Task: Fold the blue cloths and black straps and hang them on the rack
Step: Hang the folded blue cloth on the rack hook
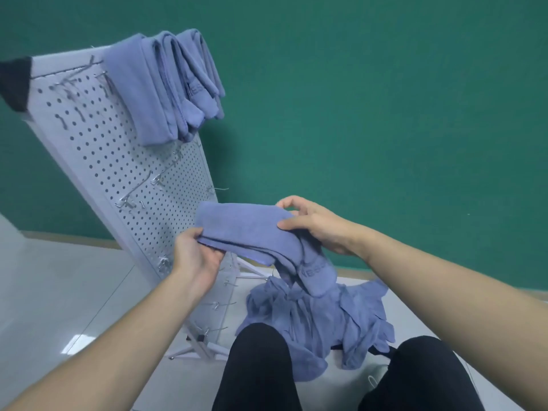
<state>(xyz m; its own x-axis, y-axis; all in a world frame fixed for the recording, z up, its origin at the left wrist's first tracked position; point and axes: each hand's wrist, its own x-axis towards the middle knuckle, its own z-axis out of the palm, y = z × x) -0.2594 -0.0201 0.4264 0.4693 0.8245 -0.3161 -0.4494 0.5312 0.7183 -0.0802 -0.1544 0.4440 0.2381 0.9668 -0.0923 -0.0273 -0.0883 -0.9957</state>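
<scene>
Currently, head view: left hand (195,256) pinches the near edge of a folded blue cloth (246,229), thumb on top; right hand (314,223) clamps its far end, fingers curled round the fabric. Cloth is held in the air, one end drooping toward a heap of loose blue cloths (314,318) on the floor by the person's knees in black trousers (261,366). White pegboard rack (124,161) stands left of the hands, wire hooks (133,191) sticking out of it. Three folded cloths (166,84) hang over its top edge. Black item (14,81) at the rack's top-left corner, can't tell what. Room: teal-green wall (385,114), pale glossy tiled floor (59,292), light skirting along the wall base.
</scene>
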